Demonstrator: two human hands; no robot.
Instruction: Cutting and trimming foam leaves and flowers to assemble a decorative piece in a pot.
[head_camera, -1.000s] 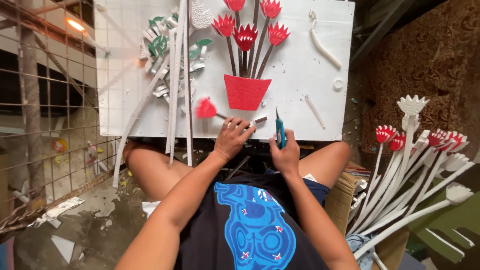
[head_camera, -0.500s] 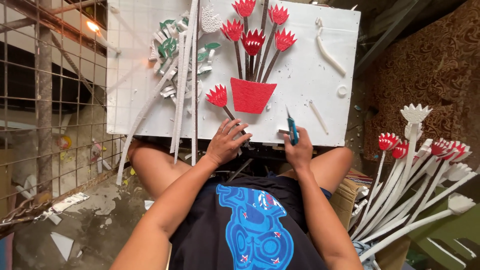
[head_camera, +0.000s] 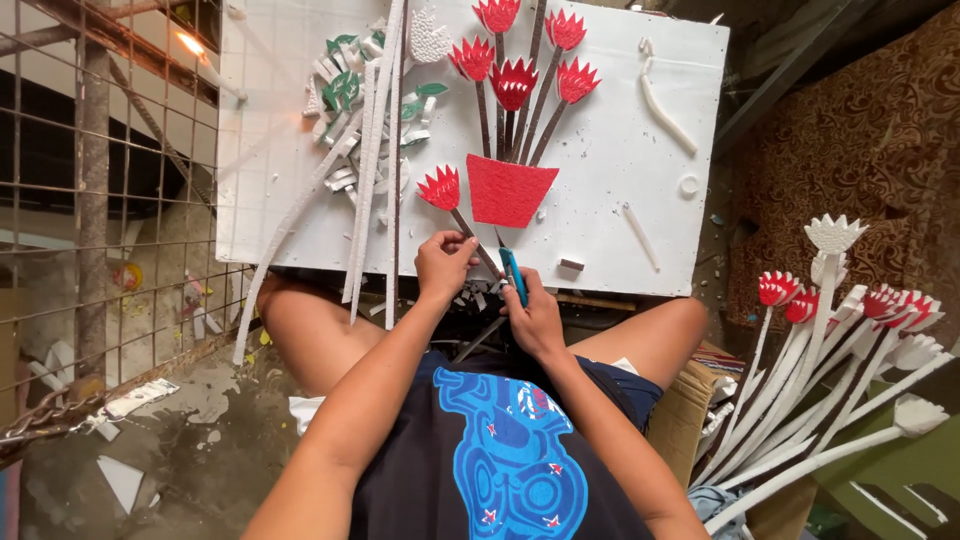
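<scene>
Hands at near edge of white foam board worktop (head_camera: 620, 150). Left hand (head_camera: 445, 265) pinches dark stem of red foam flower cutout (head_camera: 441, 188), flower head lying on board beside red foam pot shape (head_camera: 510, 188). Right hand (head_camera: 535, 318) grips blue-handled cutter (head_camera: 514, 275), blade apparently at stem. White-stemmed foam flowers (head_camera: 830, 330) heaped at right.

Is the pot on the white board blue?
No, the pot on the white board is red, with red flowers on dark stems standing above it.
</scene>
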